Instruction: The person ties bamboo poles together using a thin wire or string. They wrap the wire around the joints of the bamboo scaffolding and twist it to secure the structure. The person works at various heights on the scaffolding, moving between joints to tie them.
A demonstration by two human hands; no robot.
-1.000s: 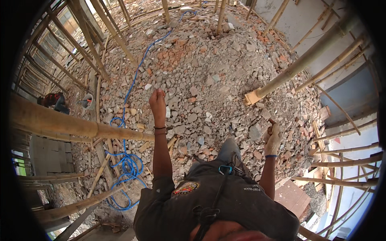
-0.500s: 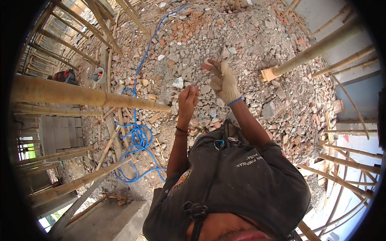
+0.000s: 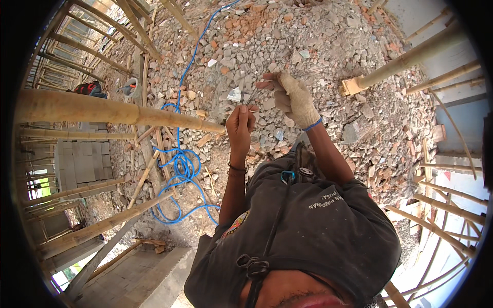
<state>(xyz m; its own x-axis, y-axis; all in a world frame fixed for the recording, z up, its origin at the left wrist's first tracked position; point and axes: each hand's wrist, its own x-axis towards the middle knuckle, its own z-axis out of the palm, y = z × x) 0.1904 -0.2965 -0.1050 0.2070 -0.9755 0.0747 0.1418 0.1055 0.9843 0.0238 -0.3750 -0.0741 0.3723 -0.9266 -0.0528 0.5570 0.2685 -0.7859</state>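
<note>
My left hand (image 3: 240, 126) is bare and closed, with thumb and forefinger pinched on thin dark wire (image 3: 249, 96) that rises from the fingertips. To its right, my right hand (image 3: 297, 100) wears a cream knitted glove with a blue cuff; some fingertips stick out bare. Its fingers are curled, and thin wire strands (image 3: 321, 71) stretch out from it to the right, over the rubble. The two hands are close together but apart. How the strands run inside the glove is hidden.
Broken brick and concrete rubble (image 3: 246, 56) covers the ground. A thick bamboo pole (image 3: 118, 113) reaches in from the left, ending close to my left hand; another pole (image 3: 405, 56) stands right. A blue hose (image 3: 179, 167) lies coiled left. Grey blocks (image 3: 84, 161) are stacked farther left.
My right hand has shifted slightly right and down, and its fingers have turned a little. My left hand remains pinched close by. The whole view has tilted slightly.
</note>
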